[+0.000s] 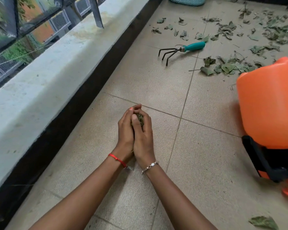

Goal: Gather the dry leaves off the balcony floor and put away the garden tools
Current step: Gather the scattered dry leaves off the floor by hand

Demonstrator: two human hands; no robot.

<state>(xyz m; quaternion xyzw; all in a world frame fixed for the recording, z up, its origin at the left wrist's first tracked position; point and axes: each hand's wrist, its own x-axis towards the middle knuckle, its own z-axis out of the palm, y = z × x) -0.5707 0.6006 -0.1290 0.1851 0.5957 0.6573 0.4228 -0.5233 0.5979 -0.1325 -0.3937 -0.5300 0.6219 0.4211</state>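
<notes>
My left hand (125, 130) and my right hand (144, 136) are pressed together above the tiled floor, cupping a small bunch of dry leaves (138, 119) that only shows between the thumbs. A hand rake (183, 49) with a teal handle and black prongs lies on the floor further ahead. Many dry leaves (229, 66) are scattered beyond it and to the right. One loose leaf (263, 222) lies at the lower right.
An orange plastic container (268, 105) with a black part stands close on the right. A teal basket (188, 1) sits at the far end. A low concrete ledge (45, 77) with a railing runs along the left.
</notes>
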